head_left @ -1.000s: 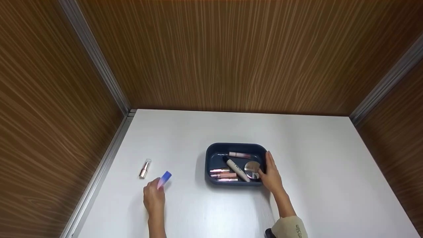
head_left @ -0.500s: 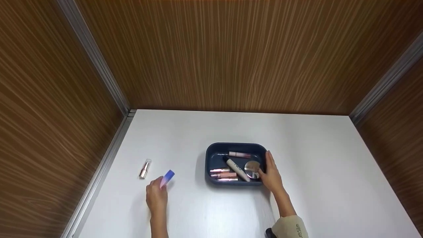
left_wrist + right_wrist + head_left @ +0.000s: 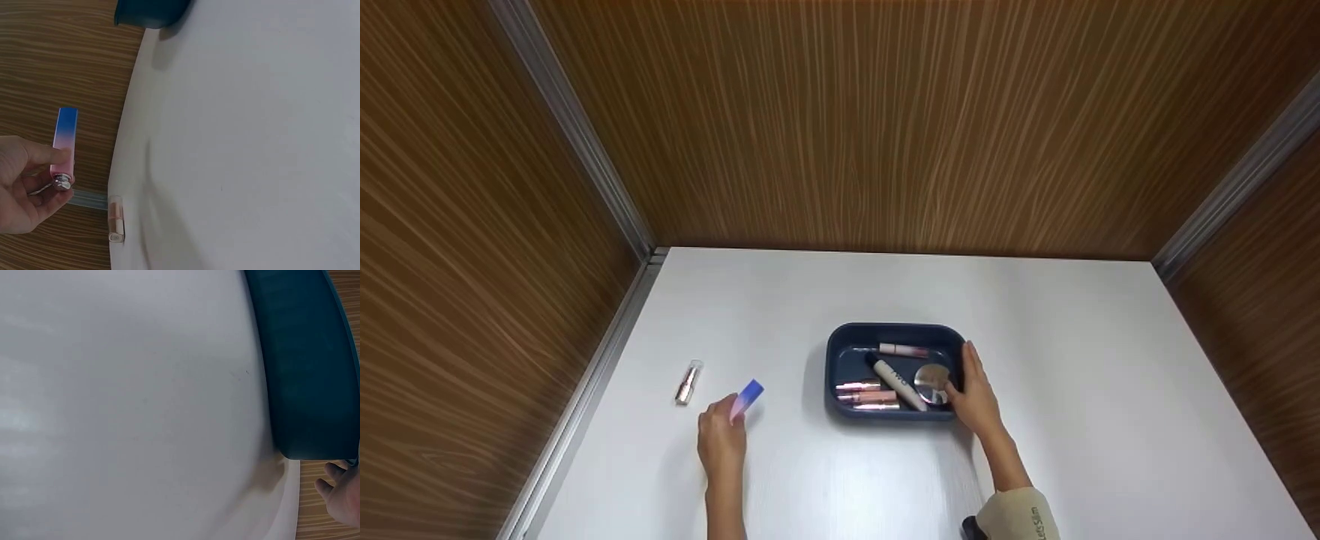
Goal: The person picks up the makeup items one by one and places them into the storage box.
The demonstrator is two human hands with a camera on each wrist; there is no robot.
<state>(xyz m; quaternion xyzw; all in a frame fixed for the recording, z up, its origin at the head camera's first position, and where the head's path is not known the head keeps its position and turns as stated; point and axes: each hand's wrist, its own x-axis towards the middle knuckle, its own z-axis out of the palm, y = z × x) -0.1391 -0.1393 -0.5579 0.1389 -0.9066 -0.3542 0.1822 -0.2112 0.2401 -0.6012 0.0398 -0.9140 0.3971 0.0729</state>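
My left hand (image 3: pixel 721 439) holds a blue-and-pink lipstick tube (image 3: pixel 748 396) between thumb and fingers, blue end pointing up and right. In the left wrist view, a silver piece shows at the tube's pink end. On the right, my right hand (image 3: pixel 977 401) grips the right wall of a dark blue box (image 3: pixel 849 366), its thumb over the rim and its fingers along the outside. Inside the box lie a round silver compact (image 3: pixel 932 382), a white pen-like tube (image 3: pixel 901 384) with a black cap, a pink-and-white tube (image 3: pixel 904 350) and several pinkish tubes (image 3: pixel 868 397).
A clear-capped, rose-gold lipstick (image 3: pixel 688 382) lies on the white table (image 3: pixel 780 300) to the left of my left hand. Wood-grain panels (image 3: pixel 855 127) stand behind the table and at both sides.
My left hand has moved a little right and away from me, carrying the lipstick tube toward the box. The right hand and the box stay where they were.
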